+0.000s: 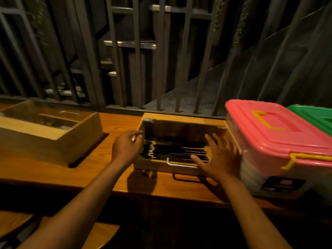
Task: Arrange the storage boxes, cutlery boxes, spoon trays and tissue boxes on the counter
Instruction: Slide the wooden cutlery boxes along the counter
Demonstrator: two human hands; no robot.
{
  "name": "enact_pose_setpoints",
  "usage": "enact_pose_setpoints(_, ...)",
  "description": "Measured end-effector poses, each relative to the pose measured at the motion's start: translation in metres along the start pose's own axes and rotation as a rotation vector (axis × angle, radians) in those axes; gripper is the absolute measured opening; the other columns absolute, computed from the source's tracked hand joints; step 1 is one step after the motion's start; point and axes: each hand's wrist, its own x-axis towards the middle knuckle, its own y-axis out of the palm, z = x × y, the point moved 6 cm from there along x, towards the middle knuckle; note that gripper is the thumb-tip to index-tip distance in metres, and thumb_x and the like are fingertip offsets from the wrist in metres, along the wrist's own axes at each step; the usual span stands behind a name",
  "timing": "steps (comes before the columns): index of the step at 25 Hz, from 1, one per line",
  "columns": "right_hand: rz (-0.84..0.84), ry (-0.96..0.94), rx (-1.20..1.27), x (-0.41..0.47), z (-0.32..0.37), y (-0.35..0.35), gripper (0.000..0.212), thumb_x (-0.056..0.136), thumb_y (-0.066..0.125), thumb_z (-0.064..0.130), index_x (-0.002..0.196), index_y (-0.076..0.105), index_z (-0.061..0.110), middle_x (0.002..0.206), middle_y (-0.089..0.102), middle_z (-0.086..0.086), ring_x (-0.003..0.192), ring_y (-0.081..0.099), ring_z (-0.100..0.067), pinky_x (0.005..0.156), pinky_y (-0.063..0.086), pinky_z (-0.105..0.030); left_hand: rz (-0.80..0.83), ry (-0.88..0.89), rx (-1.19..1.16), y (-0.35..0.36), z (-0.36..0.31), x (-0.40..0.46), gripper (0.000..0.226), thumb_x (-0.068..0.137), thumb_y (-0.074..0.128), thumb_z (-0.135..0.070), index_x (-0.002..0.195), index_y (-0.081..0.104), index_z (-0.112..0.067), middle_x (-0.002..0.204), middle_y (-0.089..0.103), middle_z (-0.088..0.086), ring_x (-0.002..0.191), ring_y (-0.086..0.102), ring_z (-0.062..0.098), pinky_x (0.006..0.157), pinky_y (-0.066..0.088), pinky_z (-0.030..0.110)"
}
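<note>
A wooden cutlery box (181, 141) with a clear lid and a metal handle (179, 163) sits on the counter (115, 126), its long axis running left to right along the counter edge. Both hands bracket it. The left hand (125, 148) is at the box's left end, fingers loosely curled toward that wall — whether they touch it, I cannot tell. The right hand (218, 157) lies over the lid's right part, fingers spread wide and flat, gripping nothing.

The box's right end stands just beside, perhaps against, the pink-lidded tub (273, 141), with a green-lidded tub (314, 117) beyond. A second wooden box (48, 130) stands well apart to the left, skewed to the counter edge.

The relation that matters: the box lies between the hands, end to end, so each hand is already at its own short side. To shift or square it, the right hand probably needs to drop to the right end — but the pink tub leaves little room there, so a push from the left or a slide under the flat palm looks easier.
</note>
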Motion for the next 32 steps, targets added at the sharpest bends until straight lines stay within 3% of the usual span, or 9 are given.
enact_pose_setpoints(3, -0.079, 0.068, 0.284, 0.003, 0.010, -0.013, 0.078, 0.073, 0.043, 0.077, 0.131, 0.059, 0.026, 0.145, 0.050, -0.007, 0.136, 0.040, -0.031, 0.113, 0.027, -0.051, -0.062, 0.070, 0.044, -0.051, 0.014, -0.036, 0.018, 0.091, 0.061, -0.032, 0.103, 0.075, -0.029, 0.101, 0.074, -0.007, 0.085, 0.067, 0.010, 0.070, 0.054, 0.033)
enact_pose_setpoints(5, -0.180, 0.097, 0.485, -0.001, 0.038, -0.024, 0.053, 0.081, 0.058, 0.056, 0.120, 0.066, 0.022, 0.135, 0.057, -0.008, 0.126, 0.048, -0.031, 0.104, 0.037, -0.043, -0.129, 0.072, 0.098, -0.088, 0.023, -0.048, 0.019, 0.091, 0.061, -0.034, 0.103, 0.075, -0.030, 0.104, 0.074, -0.007, 0.085, 0.066, 0.008, 0.068, 0.053, 0.032)
enact_pose_setpoints(8, -0.133, -0.028, 0.594, -0.012, 0.129, -0.025, 0.032, 0.085, 0.065, 0.036, 0.116, 0.066, 0.026, 0.126, 0.059, 0.000, 0.120, 0.048, -0.021, 0.095, 0.040, -0.037, -0.212, -0.017, 0.221, -0.136, 0.049, -0.040, 0.024, 0.091, 0.061, -0.035, 0.110, 0.072, -0.026, 0.108, 0.071, -0.001, 0.090, 0.063, 0.016, 0.059, 0.041, 0.026)
enact_pose_setpoints(10, -0.056, -0.169, 0.650, -0.016, 0.192, -0.020, 0.029, 0.085, 0.065, 0.036, 0.114, 0.065, 0.031, 0.123, 0.058, 0.007, 0.117, 0.044, -0.010, 0.096, 0.042, -0.037, -0.239, -0.030, 0.335, -0.159, 0.075, -0.013, 0.034, 0.088, 0.061, -0.043, 0.116, 0.068, -0.026, 0.114, 0.067, 0.003, 0.103, 0.059, 0.024, 0.070, 0.046, 0.032)
enact_pose_setpoints(14, 0.039, -0.269, 0.661, -0.008, 0.271, -0.003, 0.024, 0.086, 0.066, 0.036, 0.110, 0.065, 0.037, 0.116, 0.053, 0.015, 0.112, 0.043, -0.004, 0.091, 0.039, -0.028, -0.024, -0.086, 0.670, -0.166, 0.127, 0.061, 0.072, 0.080, 0.057, -0.067, 0.140, 0.045, -0.029, 0.140, 0.049, 0.013, 0.130, 0.039, 0.035, 0.101, 0.037, 0.054)
enact_pose_setpoints(18, 0.075, -0.143, 0.666, 0.002, 0.314, 0.034, 0.020, 0.086, 0.068, 0.034, 0.106, 0.067, 0.036, 0.115, 0.058, 0.012, 0.110, 0.051, -0.007, 0.090, 0.042, -0.027, 0.193, -0.078, 0.767, -0.140, 0.166, 0.098, 0.093, 0.080, 0.055, -0.069, 0.153, 0.014, -0.030, 0.158, 0.017, 0.018, 0.143, 0.013, 0.045, 0.110, 0.015, 0.066)
enact_pose_setpoints(23, 0.073, 0.036, 0.707, 0.014, 0.339, 0.077, 0.015, 0.086, 0.071, 0.027, 0.099, 0.071, 0.032, 0.106, 0.061, 0.007, 0.104, 0.058, -0.013, 0.086, 0.042, -0.027, 0.236, 0.107, 0.780, -0.136, 0.170, 0.105, 0.083, 0.088, 0.060, -0.040, 0.154, 0.012, -0.026, 0.156, 0.020, 0.022, 0.141, 0.019, 0.047, 0.115, 0.021, 0.056)
enact_pose_setpoints(28, 0.079, 0.238, 0.840, 0.054, 0.357, 0.094, 0.020, 0.091, 0.062, 0.039, 0.109, 0.068, 0.034, 0.114, 0.066, 0.003, 0.107, 0.060, -0.018, 0.091, 0.051, -0.042, 0.330, 0.341, 0.751, -0.161, 0.192, 0.093, 0.082, 0.090, 0.054, -0.050, 0.154, 0.006, -0.032, 0.160, 0.016, 0.019, 0.144, 0.019, 0.041, 0.117, 0.022, 0.049)
enact_pose_setpoints(32, 0.114, 0.172, 0.874, 0.079, 0.399, 0.091, 0.034, 0.093, 0.061, 0.035, 0.126, 0.063, 0.027, 0.132, 0.060, 0.000, 0.121, 0.054, -0.018, 0.099, 0.045, -0.035, 0.395, 0.543, 0.627, -0.206, 0.210, 0.069, 0.069, 0.090, 0.040, -0.066, 0.151, 0.013, -0.046, 0.162, 0.017, -0.002, 0.148, 0.016, 0.026, 0.113, 0.025, 0.039)
